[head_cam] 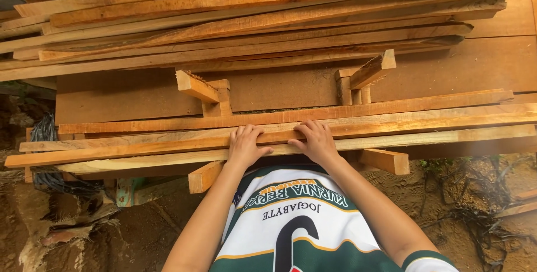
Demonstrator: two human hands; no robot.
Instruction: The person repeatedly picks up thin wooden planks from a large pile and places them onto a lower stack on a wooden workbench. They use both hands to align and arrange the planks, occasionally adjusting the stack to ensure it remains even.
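Left hand (245,145) and right hand (317,141) grip a plank (140,150) on stacked outdoor timber (251,9).

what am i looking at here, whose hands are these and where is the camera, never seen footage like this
There is no machine here: the camera sits on a person's head and looks down, so you see their own arms, a green and white shirt and both bare hands. The left hand and right hand rest side by side on the edge of a long thin slat at the front of a big stack of sawn wood. The fingers curl over the slat, thumbs toward each other; neither hand has lifted anything clear. Short blocks lie between the layers as spacers, over a wide board. Below the stack is bare dirt, with dark netting at the left.
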